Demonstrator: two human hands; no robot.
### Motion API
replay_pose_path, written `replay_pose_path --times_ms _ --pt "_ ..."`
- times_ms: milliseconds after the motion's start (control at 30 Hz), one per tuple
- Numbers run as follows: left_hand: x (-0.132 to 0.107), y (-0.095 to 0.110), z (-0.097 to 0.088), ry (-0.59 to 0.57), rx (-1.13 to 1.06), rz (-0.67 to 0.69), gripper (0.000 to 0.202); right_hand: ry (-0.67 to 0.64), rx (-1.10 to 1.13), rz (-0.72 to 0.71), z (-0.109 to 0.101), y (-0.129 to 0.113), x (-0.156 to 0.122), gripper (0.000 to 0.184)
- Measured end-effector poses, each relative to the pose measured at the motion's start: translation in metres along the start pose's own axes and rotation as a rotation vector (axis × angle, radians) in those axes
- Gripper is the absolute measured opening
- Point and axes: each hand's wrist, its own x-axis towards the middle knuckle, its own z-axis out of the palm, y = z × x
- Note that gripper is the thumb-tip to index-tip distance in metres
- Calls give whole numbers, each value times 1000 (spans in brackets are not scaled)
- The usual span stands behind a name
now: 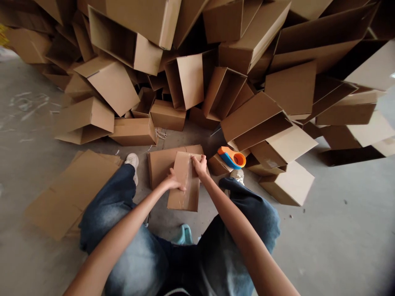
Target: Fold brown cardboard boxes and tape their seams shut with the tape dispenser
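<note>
Your left hand (175, 181) grips the small carton (191, 189) at its left side, thumb laid across the top face; your right hand (200, 165) grips it near the far right corner, fingers bent. The carton is located between your left leg (108, 201) and right leg (256, 209), with clear tape (187, 174) running lengthwise along its top. Behind it, partly covered, is a wider cardboard piece (158, 164). To the right, an orange-and-blue tape dispenser (228, 158) overlaps a small box (217, 166); contact between them cannot be determined. Flattened cardboard (70, 193) lies on the floor (324, 246) outside your left leg. Beyond, assembled boxes (193, 80), many open-ended, are heaped across the far side.
</note>
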Motion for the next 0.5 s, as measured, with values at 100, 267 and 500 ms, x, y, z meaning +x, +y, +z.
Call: replay_pose_path --times_ms 100,267,500 --pt "-1 2 -1 -19 13 -14 123 -26 -48 34 -1 -4 4 55" --pt "-1 1 -1 -32 -11 -26 128 -65 19 -1 -3 -3 3 57" --pt "0 -2 0 -11 -4 -36 136 -169 91 -133 -6 9 4 59"
